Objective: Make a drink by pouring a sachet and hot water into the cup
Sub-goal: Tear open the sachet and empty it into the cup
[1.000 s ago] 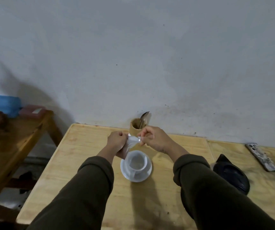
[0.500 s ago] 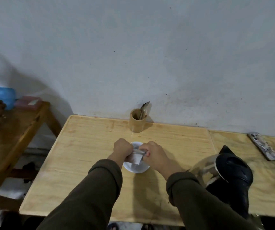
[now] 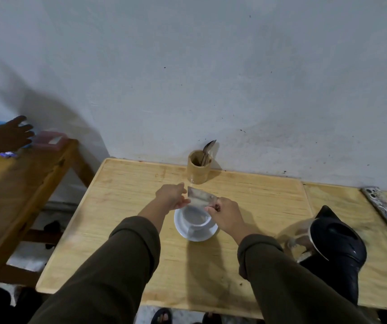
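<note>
A white cup [image 3: 196,217] stands on a white saucer [image 3: 196,232] in the middle of the wooden table [image 3: 122,206]. Just above the cup's far rim I hold a small silvery sachet [image 3: 199,198] between both hands. My left hand [image 3: 172,196] pinches its left edge and my right hand [image 3: 226,212] pinches its right lower corner. The sachet is tilted and blurred; whether it is torn I cannot tell. A glass kettle with a black lid [image 3: 335,239] stands to the right of the cup.
A bamboo holder with spoons [image 3: 199,169] stands by the wall behind the cup. A phone [image 3: 385,206] lies at the far right. Another person's hand [image 3: 7,134] reaches over a second wooden table [image 3: 19,183] on the left, near blue and pink items.
My hands spread the sachet wider and lifted it just beyond the cup, uncovering the cup. The other person's hand on the left reached further in.
</note>
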### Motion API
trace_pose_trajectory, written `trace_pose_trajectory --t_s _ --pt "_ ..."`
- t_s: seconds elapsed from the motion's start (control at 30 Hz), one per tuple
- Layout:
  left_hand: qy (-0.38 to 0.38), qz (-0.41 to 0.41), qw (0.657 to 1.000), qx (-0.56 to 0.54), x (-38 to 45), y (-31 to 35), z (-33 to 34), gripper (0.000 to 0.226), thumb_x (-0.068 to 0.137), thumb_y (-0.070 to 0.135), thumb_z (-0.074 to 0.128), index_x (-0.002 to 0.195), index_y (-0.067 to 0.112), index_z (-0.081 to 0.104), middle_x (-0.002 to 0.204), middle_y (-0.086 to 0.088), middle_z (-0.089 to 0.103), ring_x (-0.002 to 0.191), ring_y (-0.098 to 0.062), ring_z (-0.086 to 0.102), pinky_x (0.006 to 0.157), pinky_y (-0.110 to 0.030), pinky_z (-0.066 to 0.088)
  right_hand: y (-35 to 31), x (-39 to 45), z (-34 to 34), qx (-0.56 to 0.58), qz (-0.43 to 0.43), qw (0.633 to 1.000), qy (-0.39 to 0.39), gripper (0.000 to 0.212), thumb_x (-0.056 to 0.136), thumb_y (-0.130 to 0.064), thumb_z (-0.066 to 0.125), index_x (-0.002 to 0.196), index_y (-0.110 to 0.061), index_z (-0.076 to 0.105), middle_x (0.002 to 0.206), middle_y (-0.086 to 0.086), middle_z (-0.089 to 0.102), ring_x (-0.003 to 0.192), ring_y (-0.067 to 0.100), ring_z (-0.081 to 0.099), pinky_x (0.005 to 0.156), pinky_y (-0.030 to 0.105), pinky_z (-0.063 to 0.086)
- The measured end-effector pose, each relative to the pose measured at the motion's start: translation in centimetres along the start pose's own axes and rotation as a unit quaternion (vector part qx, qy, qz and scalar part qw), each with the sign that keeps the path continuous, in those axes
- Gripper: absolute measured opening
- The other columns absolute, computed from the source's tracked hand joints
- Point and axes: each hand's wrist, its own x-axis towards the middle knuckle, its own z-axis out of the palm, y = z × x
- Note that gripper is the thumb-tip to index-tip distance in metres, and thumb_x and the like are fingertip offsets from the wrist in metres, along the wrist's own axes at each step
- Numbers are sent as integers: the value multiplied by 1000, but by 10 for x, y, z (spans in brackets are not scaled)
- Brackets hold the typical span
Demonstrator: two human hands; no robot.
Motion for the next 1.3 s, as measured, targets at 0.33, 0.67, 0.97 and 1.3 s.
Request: trace_pose_trajectory --t_s 0.33,0.67,0.97,1.3 --pt "-9 48 996 -78 4 -12 7 34 97 31 49 76 7 59 71 -11 63 60 -14 64 61 -22 56 -4 9 5 -10 13 1000 -17 36 87 -15 59 55 -14 41 63 -3 39 76 20 46 68 24 32" --pt "-20 58 993 -99 2 -18 2 37 97 32 49 85 -1 62 70 -15 63 61 -19 64 66 -27 58 -9 13 10 -23 -18 1000 2 43 83 -15 61 50 -21 33 61 -7 37 74 19 44 63 23 26" --pt "-40 92 991 -93 -1 -17 0 41 98 31 47 88 -3 67 73 -14 67 67 -17 66 67 -23 59 -12 14 9 -31 -9 999 31 47 84 -21 66 49 -21 34 55 -7 38 68 20 44 53 26 25" --pt "-48 115 990 -66 -2 -19 1 36 93 34 57 73 5 66 75 -11 67 69 -16 67 63 -18 59 -12 12 11 -6 -3 999 39 28 82 -9 58 56 -15 50 58 -1 47 69 20 48 63 23 34"
